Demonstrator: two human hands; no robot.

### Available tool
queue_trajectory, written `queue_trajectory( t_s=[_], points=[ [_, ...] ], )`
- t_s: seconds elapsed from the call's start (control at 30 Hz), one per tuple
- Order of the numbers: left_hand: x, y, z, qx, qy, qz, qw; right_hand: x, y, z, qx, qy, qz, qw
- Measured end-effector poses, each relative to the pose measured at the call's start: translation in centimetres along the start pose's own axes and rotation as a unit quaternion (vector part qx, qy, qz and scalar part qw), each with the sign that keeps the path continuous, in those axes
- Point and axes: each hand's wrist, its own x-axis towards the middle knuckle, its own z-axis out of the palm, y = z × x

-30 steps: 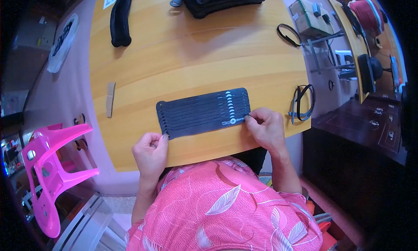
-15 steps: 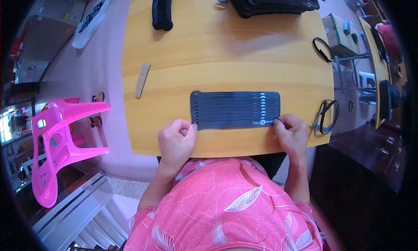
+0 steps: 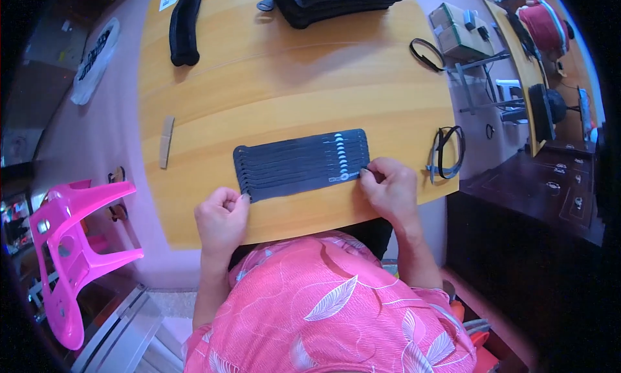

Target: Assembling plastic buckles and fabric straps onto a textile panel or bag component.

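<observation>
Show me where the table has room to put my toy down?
The widest bare wood lies between the fanned dark strips and the black pile at the far edge. A smaller patch sits between the small wooden stick and the strips. The near edge is crowded: left hand and right hand grip the strips there.

We see a smooth, lightly glossy wooden table (image 3: 291,82) under a fanned row of matt black fabric strips (image 3: 301,163). At ten o'clock lies a small wooden stick (image 3: 167,141); at eight o'clock, a glossy pink plastic stool (image 3: 68,244).
</observation>
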Motion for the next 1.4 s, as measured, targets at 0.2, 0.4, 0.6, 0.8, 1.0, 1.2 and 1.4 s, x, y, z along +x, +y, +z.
queue_trajectory(
  t_s=[0.2,0.4,0.6,0.8,1.0,1.2,1.4],
  points=[
    [0.5,1.0,-1.2,0.102,-0.048,-0.001,0.994,0.1,-0.6,-0.2,-0.048,-0.012,0.011,0.999],
    [0.5,1.3,-2.4,0.179,-0.070,0.033,0.981,0.4,-1.6,-2.1,-0.178,-0.053,0.072,0.980],
    [-0.2,1.6,-2.9,0.053,-0.034,0.123,0.990,-0.6,-1.7,-1.9,-0.160,0.122,-0.153,0.968],
    [0.4,4.2,1.4,-0.044,-0.012,0.380,0.924,1.2,-7.9,7.3,-0.048,0.060,-0.396,0.915],
    [2.1,2.5,4.4,0.138,-0.048,0.414,0.899,1.9,-4.7,6.7,-0.151,0.005,-0.309,0.939],
    [0.7,3.9,3.7,0.282,-0.057,0.409,0.866,1.6,-2.6,2.8,-0.175,-0.002,-0.281,0.944],
    [-0.8,4.3,3.4,0.286,-0.050,0.399,0.870,0.5,-3.1,2.6,-0.215,0.022,-0.281,0.935]
  ],
)
